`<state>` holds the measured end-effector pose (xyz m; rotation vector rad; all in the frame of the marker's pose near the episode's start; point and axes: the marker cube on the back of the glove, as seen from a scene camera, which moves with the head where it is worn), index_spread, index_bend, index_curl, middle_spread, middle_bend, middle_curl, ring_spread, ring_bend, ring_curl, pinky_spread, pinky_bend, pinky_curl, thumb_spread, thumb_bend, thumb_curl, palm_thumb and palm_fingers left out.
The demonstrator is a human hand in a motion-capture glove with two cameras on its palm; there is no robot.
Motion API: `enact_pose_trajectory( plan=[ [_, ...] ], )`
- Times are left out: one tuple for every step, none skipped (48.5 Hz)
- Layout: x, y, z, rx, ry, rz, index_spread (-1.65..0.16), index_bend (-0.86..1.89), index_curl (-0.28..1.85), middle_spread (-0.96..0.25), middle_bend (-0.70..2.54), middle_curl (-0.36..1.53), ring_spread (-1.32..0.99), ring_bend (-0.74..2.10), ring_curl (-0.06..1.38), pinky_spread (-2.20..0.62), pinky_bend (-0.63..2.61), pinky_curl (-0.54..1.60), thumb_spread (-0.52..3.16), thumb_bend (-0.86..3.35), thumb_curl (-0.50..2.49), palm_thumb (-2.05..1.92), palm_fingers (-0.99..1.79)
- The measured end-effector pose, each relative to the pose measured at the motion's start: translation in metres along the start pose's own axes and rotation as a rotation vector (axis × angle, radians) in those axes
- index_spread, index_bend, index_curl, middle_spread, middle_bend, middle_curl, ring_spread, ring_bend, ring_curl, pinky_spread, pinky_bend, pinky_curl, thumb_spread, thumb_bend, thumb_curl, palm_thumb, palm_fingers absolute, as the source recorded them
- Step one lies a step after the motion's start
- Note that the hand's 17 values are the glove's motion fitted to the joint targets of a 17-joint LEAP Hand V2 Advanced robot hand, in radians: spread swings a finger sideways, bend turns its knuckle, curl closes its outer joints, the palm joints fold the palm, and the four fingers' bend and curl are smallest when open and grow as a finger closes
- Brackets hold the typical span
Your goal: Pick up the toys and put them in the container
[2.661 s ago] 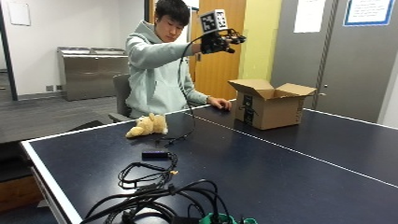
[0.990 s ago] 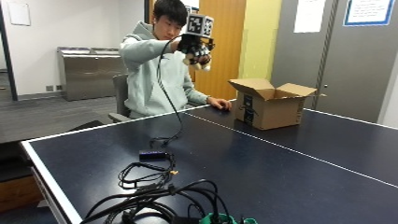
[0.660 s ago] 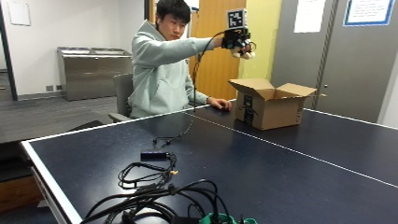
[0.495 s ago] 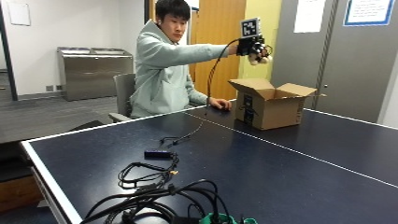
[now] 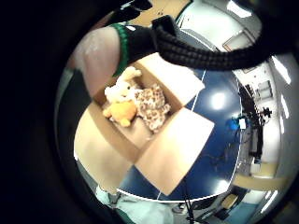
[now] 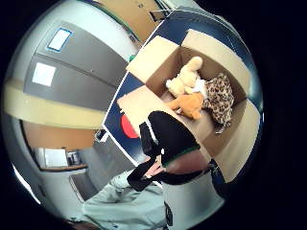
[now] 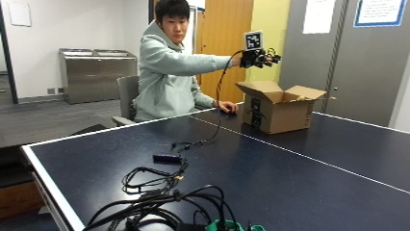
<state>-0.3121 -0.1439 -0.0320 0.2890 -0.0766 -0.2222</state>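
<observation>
An open cardboard box (image 7: pixel 278 113) stands on the dark blue table, at the far side. My gloved right hand (image 7: pixel 261 57) hovers above it with nothing in it and its fingers (image 5: pixel 126 42) relaxed. Both palm views look straight down into the box (image 5: pixel 173 154) (image 6: pixel 153 60). Three soft toys lie inside it: a cream plush (image 5: pixel 119 88) (image 6: pixel 184 79), an orange plush (image 5: pixel 122 112) (image 6: pixel 189 105) and a leopard-print plush (image 5: pixel 152 107) (image 6: pixel 220 98). No toy shows on the table in the outside view.
The person's bare left hand (image 7: pixel 225 108) rests on the table beside the box. A tangle of black cables (image 7: pixel 160 192) and a small black device (image 7: pixel 168 158) lie near the table's front corner. A white line (image 7: pixel 307 159) runs across the table.
My hand carried the cream plush from in front of the person rightward to above the box. The plush has left the hand and now lies in the box.
</observation>
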Motion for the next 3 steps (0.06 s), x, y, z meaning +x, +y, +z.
enact_pose_trajectory(
  plan=[
    [-0.0019, 0.0037, -0.0014, 0.007, -0.023, -0.001, -0.25, 0.13, 0.58, 0.00, 0.13, 0.45, 0.00, 0.37, 0.33, 0.03, 1.09, 0.40, 1.18, -0.02, 0.53, 0.01, -0.21],
    [-0.0043, 0.0068, -0.0024, 0.013, -0.040, -0.005, -0.25, 0.14, 0.57, 0.00, 0.13, 0.45, 0.01, 0.36, 0.33, 0.04, 1.08, 0.40, 1.19, -0.01, 0.52, 0.01, -0.20],
    [-0.0059, 0.0085, -0.0028, 0.017, -0.048, -0.007, -0.24, 0.15, 0.57, 0.00, 0.13, 0.44, 0.01, 0.34, 0.32, 0.04, 1.07, 0.39, 1.20, -0.01, 0.51, 0.01, -0.19]
  ],
)
